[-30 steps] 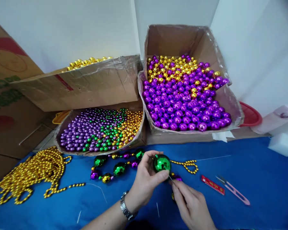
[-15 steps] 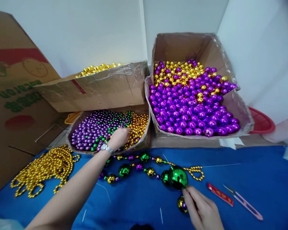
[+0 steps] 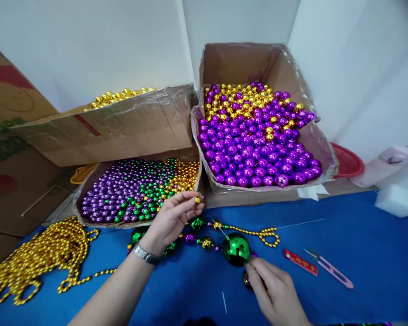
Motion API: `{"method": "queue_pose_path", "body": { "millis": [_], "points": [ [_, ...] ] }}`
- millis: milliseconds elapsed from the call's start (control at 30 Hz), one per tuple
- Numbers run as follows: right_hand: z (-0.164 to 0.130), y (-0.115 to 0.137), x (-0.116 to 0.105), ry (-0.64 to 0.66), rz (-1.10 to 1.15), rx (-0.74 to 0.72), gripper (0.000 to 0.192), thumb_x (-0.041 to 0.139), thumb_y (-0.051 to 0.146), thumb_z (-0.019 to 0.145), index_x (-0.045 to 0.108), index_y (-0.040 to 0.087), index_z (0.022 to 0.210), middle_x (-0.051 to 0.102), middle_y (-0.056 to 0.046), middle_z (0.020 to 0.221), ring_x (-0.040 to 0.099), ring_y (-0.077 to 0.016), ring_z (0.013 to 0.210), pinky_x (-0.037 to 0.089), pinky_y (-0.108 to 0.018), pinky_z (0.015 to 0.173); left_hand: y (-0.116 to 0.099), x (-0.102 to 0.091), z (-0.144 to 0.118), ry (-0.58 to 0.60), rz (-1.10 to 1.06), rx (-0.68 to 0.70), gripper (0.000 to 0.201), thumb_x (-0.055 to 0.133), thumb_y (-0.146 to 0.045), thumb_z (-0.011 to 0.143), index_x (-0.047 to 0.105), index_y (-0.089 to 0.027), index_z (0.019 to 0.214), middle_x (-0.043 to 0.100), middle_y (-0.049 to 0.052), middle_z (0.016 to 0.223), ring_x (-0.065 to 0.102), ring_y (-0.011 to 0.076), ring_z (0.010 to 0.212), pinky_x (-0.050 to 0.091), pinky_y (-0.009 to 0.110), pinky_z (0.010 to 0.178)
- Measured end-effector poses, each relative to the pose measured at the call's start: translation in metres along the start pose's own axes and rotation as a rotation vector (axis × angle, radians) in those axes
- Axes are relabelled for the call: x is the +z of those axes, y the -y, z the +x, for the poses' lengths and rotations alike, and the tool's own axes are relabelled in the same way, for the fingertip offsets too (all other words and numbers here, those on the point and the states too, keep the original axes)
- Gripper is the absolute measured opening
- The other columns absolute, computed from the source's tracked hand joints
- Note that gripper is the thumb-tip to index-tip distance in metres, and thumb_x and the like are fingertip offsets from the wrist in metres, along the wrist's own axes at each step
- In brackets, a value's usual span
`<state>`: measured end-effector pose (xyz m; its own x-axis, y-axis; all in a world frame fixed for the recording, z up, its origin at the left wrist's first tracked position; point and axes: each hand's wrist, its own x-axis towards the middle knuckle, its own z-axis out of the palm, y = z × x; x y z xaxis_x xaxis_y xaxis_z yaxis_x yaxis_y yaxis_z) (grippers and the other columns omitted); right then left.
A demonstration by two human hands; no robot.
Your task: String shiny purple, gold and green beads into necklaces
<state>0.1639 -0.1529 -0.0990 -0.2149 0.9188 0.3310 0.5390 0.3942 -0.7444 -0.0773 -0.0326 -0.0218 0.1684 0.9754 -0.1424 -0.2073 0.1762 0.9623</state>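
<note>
In the head view, a big green ball (image 3: 236, 249) is at the right hand, above a blue cloth (image 3: 177, 294). Beyond the ball stands a tall cardboard box (image 3: 238, 63) with a deep heap of shiny purple balls (image 3: 248, 154); gold balls (image 3: 245, 97) mix in toward its back. Beyond the ball and to its left, a lower box (image 3: 79, 206) contains small beads: purple beads (image 3: 104, 194), green beads (image 3: 146, 203) and, on the side nearest the ball, orange-gold beads (image 3: 187, 174). Farther from the ball, a third box (image 3: 132, 129) shows gold beads (image 3: 120, 96) above its front wall.

The left hand (image 3: 172, 215), beyond and left of the ball, has thumb and forefinger pressed together on one small gold bead (image 3: 197, 200), well apart from the ball. The right hand (image 3: 274, 285), on the ball's near right side, has thumb and fingers together at its lower edge, holding it; the fingertips are partly hidden. A thin pale wire (image 3: 219, 228) sticks out at the ball's upper left. Left of the ball lies a strand of mixed beads (image 3: 189, 238), partly behind the left hand. A red card (image 3: 301, 262) and pink snips (image 3: 329, 269) lie to the ball's right.
</note>
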Motion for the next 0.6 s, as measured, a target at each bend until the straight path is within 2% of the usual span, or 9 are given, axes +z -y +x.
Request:
{"method": "queue_pose_path", "body": {
  "millis": [67,133,333,467,600],
  "points": [
    [0.001,0.0,-0.001,-0.006,-0.019,-0.008,0.022,0.037,0.02,0.095,0.053,0.021,0.08,0.056,-0.001,0.065,0.053,-0.0137,0.057,0.038,-0.023,0.054,0.009,0.015,-0.007,0.029,-0.145,-0.086,0.021,0.067,-0.019,0.078,0.065,-0.014,0.098,0.067,0.008,0.098,0.065,0.0142,0.081,0.052,0.024,0.076],
    [0.0,0.0,-0.003,-0.013,-0.03,0.003,0.022,0.036,0.02,0.095,0.053,0.021,0.08,0.055,-0.001,0.065,0.053,-0.0137,0.058,0.038,-0.023,0.054,0.017,0.024,-0.011,0.049,-0.19,-0.134,0.022,0.068,-0.017,0.077,0.066,-0.013,0.099,0.068,0.01,0.099,0.065,0.014,0.08,0.052,0.024,0.075],
    [-0.003,-0.002,-0.009,-0.002,-0.044,0.065,0.025,0.036,0.022,0.095,0.051,0.02,0.076,0.053,-0.001,0.064,0.051,-0.0136,0.058,0.037,-0.023,0.055,0.027,0.032,-0.014,0.101,-0.166,-0.142,0.024,0.067,-0.017,0.079,0.068,-0.014,0.102,0.069,0.009,0.102,0.064,0.0127,0.08,0.051,0.022,0.076],
    [-0.006,-0.006,-0.009,0.009,-0.065,0.081,0.024,0.035,0.022,0.095,0.052,0.02,0.078,0.055,-0.001,0.067,0.052,-0.0145,0.059,0.036,-0.024,0.055,0.024,0.034,-0.015,0.114,0.005,-0.076,0.024,0.067,-0.02,0.079,0.069,-0.017,0.102,0.069,0.007,0.097,0.062,0.0133,0.08,0.05,0.023,0.076],
    [-0.009,-0.016,-0.009,0.01,-0.154,0.055,0.022,0.036,0.019,0.095,0.059,0.021,0.092,0.058,-0.003,0.071,0.055,-0.0162,0.063,0.038,-0.026,0.059,0.012,0.04,-0.016,0.189,0.377,0.089,0.021,0.064,-0.025,0.081,0.07,-0.017,0.099,0.066,0.008,0.102,0.06,0.0173,0.088,0.049,0.025,0.077]
  ]
}}
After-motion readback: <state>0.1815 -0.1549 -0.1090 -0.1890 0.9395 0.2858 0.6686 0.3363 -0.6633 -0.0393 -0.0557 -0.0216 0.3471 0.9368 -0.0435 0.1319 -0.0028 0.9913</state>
